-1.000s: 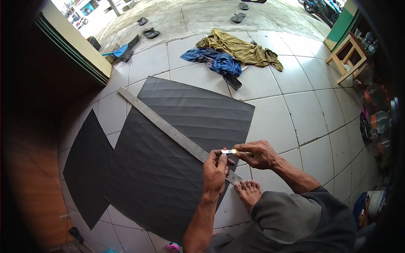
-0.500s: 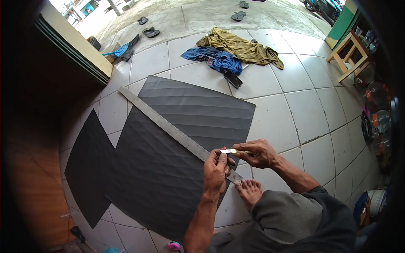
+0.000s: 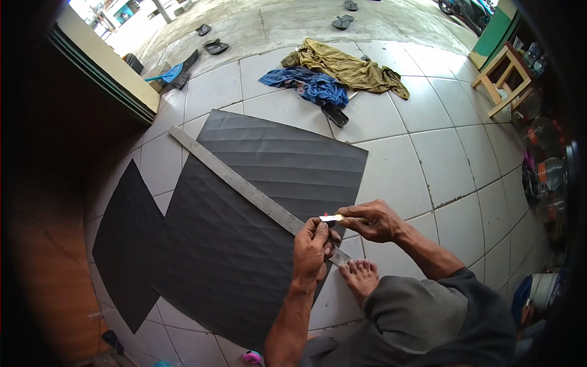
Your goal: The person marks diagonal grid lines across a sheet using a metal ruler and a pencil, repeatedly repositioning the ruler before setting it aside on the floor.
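Between my two hands is a small blade [image 3: 331, 218], bright and whitish, with a bit of red beside it. My right hand [image 3: 370, 221] is closed around its yellowish handle end. My left hand [image 3: 313, 244] pinches at the blade's other end, thumb against fingers. Below them a long metal ruler [image 3: 244, 187] lies diagonally across a black sheet [image 3: 226, 244] on the floor. The ruler's near end lies beside my bare foot [image 3: 361, 278]. At the left the sheet has a pointed section with a V-shaped gap in its upper edge.
Olive cloth [image 3: 345, 67] and blue cloth [image 3: 306, 84] lie on the tiles, with a black phone-like object [image 3: 334, 114] beside them. A wooden stool [image 3: 504, 81] and bottles [image 3: 550, 174] stand at the right. A pink round object [image 3: 251, 357] is at the bottom. Sandals [image 3: 215, 46] lie beyond.
The blade has tilted slightly and its face looks brighter. Both hands keep nearly the same place and grip; the whole view has shifted a little.
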{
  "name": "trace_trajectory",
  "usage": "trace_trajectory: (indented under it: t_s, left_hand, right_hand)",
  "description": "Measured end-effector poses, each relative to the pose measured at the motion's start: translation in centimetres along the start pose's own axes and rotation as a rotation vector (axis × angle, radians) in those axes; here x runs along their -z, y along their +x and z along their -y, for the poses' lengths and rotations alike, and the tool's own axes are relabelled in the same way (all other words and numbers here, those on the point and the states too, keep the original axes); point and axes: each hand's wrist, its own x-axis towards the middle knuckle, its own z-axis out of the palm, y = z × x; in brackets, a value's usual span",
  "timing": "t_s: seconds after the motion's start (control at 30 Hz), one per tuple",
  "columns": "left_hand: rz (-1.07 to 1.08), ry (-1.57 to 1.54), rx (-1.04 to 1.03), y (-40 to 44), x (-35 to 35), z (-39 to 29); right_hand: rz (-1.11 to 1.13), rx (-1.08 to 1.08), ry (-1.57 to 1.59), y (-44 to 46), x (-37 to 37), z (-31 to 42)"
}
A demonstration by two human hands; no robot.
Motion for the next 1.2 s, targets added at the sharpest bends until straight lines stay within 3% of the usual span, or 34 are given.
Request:
trace_trajectory:
  t_s: [0.13,0.2,0.23,0.27,0.33,0.43,0.47,0.53,0.57,0.6,0.67,0.73,0.8,0.83,0.9,0.93,0.97,1.07,1.13,1.17,1.2]
  left_hand:
    - [-0.052,0.027,0.001,0.4,0.2,0.5]
    - [-0.035,-0.025,-0.002,0.6,0.5,0.1]
    - [-0.025,0.030,-0.001,-0.3,0.0,-0.6]
    - [-0.024,0.032,0.001,-0.8,-0.2,-0.6]
    - [-0.006,0.025,-0.008,-1.2,-0.1,-0.7]
    - [-0.015,0.002,0.016,-1.2,0.0,-0.4]
    - [-0.002,-0.012,0.011,-0.8,-0.2,-0.3]
    - [-0.002,-0.034,0.013,-1.0,-0.3,-0.2]
    - [0.018,-0.053,0.019,-1.4,-0.6,-0.8]
    - [0.040,-0.063,0.025,-1.5,-0.8,-1.3]
    - [-0.001,-0.064,0.007,-0.9,-1.2,-1.3]
    - [-0.002,-0.134,-0.009,-0.7,-0.4,-0.7]
    - [-0.074,-0.215,-0.044,-0.1,0.0,0.3]
    - [-0.090,-0.225,-0.074,0.5,0.6,0.6]
    - [-0.096,-0.419,-0.023,1.6,1.8,1.8]
    - [-0.110,-0.427,-0.037,2.1,2.4,2.6]
    - [-0.118,-0.438,-0.014,3.0,2.8,3.3]
    - [-0.165,-0.427,-0.008,4.0,2.5,3.1]
    - [-0.247,-0.392,0.052,5.1,3.7,2.3]
    - [-0.192,-0.069,-0.048,6.5,6.6,2.7]
    - [-0.199,-0.072,-0.047,7.7,8.8,2.6]
  right_hand:
    - [-0.003,0.019,-0.162,0.6,-0.6,-0.7]
    - [-0.219,0.020,-0.094,0.9,-2.0,-2.4]
    - [-0.326,-0.108,-0.034,1.6,-1.4,-2.8]
    - [-0.294,-0.410,-0.020,2.1,0.2,-3.0]
    - [-0.240,-0.325,-0.095,1.6,2.0,-2.5]
    - [-0.074,0.058,0.081,0.2,0.8,0.3]
    - [0.006,0.109,-0.089,0.2,0.8,1.5]
    - [-0.237,0.049,-0.112,0.9,0.2,-0.4]
    - [-0.194,-0.201,-0.106,1.2,1.4,-0.9]
    - [-0.171,-0.312,-0.144,1.4,2.1,-0.8]
    - [-0.149,-0.321,-0.213,0.7,2.0,-0.6]
    - [-0.214,-0.288,-0.547,-1.4,0.7,-6.4]
    - [-0.088,-0.651,-0.729,-2.8,0.9,-10.0]
    - [-0.235,-0.378,-0.844,-4.1,0.4,-10.6]
    - [-0.295,-0.104,-0.747,-2.9,-0.5,-4.3]
    - [-0.253,0.093,-0.407,-2.1,-1.2,-2.1]
    - [-0.137,0.114,-0.182,-1.9,-2.5,-1.0]
    - [-0.017,0.235,-0.165,1.0,-4.5,0.6]
    - [-0.078,0.221,-0.131,3.6,-4.7,0.7]
    - [-0.149,0.195,-0.091,5.0,-4.8,0.6]
    - [-0.142,0.194,-0.087,6.6,-5.0,0.4]
